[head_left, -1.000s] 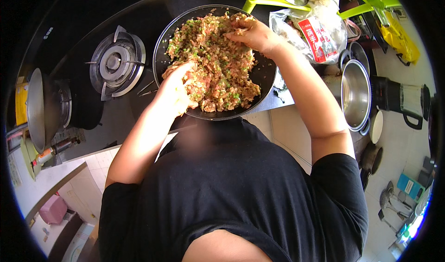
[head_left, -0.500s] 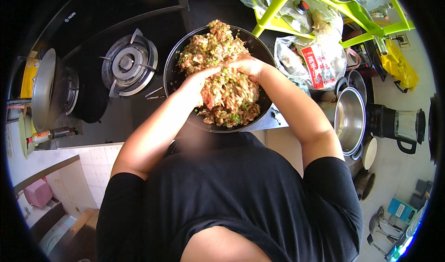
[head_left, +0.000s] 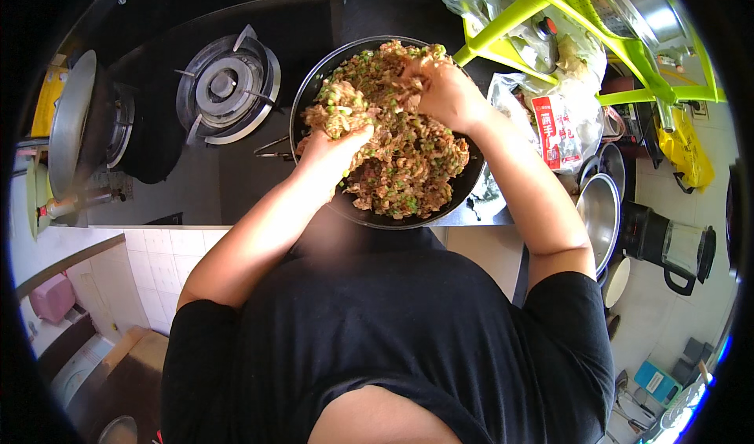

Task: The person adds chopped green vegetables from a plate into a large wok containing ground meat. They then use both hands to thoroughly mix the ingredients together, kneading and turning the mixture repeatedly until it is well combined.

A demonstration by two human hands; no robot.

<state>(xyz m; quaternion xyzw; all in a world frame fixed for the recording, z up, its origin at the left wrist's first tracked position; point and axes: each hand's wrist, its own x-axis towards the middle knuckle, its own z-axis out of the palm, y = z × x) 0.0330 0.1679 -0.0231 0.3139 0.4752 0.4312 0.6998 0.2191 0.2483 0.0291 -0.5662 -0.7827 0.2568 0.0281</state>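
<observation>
Head view, clock face centred on the round black pan [head_left: 476, 179]: set on the dark surface [head_left: 206, 197], close to its front edge, and heaped with a crumbly mix of minced meat [head_left: 408, 179] and green bits. Cups the left hand [head_left: 334, 155] at eight o'clock inside the rim, half closed, thumb on top, around a clump of the mix lifted toward ten o'clock. Presses the right hand [head_left: 449, 97] into the heap at two o'clock, fingers bent and spread a little, tips sunk in the mix. Cannot tell, with those tips hidden, about any grip on a lump there.

At nine to ten o'clock, on the same surface, a gas burner [head_left: 223, 83] with nothing on top; farther out at nine, a wok [head_left: 72, 130], tilted in appearance near the bent rim of the view. At two o'clock, a bright green stand [head_left: 503, 21] over plastic bags. At three, near the pan, a clear bag with a red-and-white label [head_left: 556, 134]; well apart, farther along, a yellow bag [head_left: 685, 153]. At four, a steel pot [head_left: 598, 222], then a blender [head_left: 682, 244]. At six, just beside the surface, a black T-shirt [head_left: 385, 318], worn by the person. Far off at eight, a pink box [head_left: 53, 297].
</observation>
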